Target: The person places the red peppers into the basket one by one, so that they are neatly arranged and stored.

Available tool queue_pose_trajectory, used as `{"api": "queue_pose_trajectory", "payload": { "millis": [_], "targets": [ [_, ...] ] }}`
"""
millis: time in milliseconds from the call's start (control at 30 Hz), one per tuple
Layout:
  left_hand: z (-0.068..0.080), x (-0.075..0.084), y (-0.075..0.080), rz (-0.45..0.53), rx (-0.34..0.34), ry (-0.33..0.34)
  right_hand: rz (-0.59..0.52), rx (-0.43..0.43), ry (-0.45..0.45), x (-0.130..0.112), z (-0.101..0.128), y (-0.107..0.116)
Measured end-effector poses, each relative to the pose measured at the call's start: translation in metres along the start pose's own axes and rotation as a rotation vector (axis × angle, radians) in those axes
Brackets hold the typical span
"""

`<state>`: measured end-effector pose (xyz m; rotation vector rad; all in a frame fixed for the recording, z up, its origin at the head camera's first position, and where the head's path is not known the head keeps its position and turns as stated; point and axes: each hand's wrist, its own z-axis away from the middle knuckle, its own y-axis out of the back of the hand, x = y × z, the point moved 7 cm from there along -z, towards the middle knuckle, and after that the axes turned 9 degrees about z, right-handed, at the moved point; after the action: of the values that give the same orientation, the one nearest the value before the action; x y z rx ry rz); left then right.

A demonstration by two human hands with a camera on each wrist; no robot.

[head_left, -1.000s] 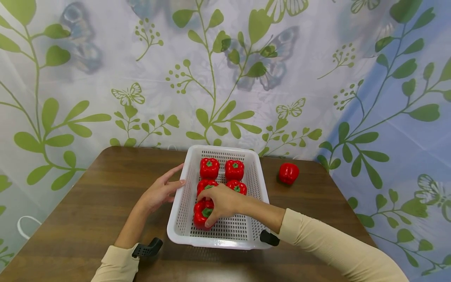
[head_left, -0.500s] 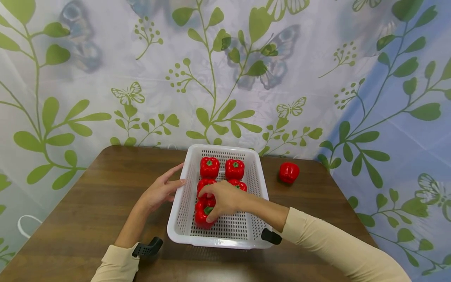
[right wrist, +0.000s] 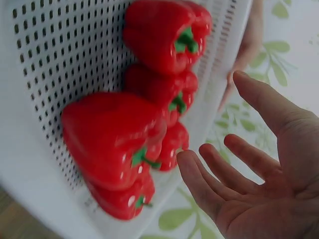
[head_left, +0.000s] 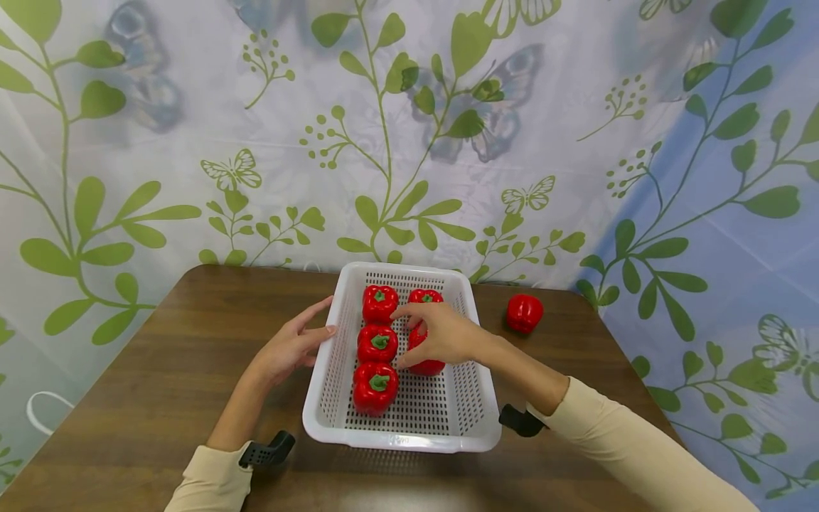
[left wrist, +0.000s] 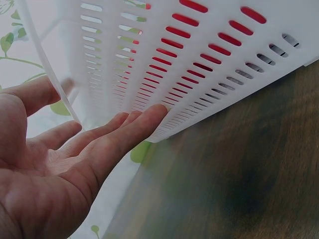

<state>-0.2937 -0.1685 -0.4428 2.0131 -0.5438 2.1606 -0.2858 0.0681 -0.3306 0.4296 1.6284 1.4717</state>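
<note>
A white perforated basket (head_left: 470, 409) sits mid-table holding several red bell peppers. Three form its left column, the front one (head_left: 375, 387) standing free. My right hand (head_left: 441, 333) hovers open over the middle-right pepper (head_left: 427, 367) and partly hides it and the back-right pepper (head_left: 425, 294). In the right wrist view my right hand (right wrist: 259, 164) has spread fingers, apart from the nearest pepper (right wrist: 112, 139). My left hand (head_left: 291, 346) rests with straight fingers against the basket's left wall. In the left wrist view my left hand's fingertips (left wrist: 144, 117) touch the slotted wall (left wrist: 199, 59).
One loose red pepper (head_left: 525, 313) lies on the brown wooden table (head_left: 160, 370), to the right of the basket near the far edge. A leaf-and-butterfly curtain (head_left: 409, 128) hangs close behind the table. Bare wood lies left of the basket and along the front.
My right hand let go of the front-left pepper, which stays in the basket, and moved back and right over the middle-right pepper. The left hand has not moved.
</note>
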Motion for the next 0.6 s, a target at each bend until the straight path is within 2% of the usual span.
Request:
{"api": "queue_pose_trajectory", "payload": {
  "millis": [300,467,600],
  "targets": [
    [0.000,0.001,-0.001,0.010,-0.002,-0.003,-0.040,0.141,-0.185,0.050,0.023,0.030],
    [0.000,0.000,-0.002,0.017,-0.017,-0.003,-0.045,0.216,-0.253,0.078,0.035,0.038],
    [0.000,-0.001,-0.002,0.023,-0.019,-0.002,-0.053,0.310,-0.300,0.098,0.045,0.045]
  ]
}}
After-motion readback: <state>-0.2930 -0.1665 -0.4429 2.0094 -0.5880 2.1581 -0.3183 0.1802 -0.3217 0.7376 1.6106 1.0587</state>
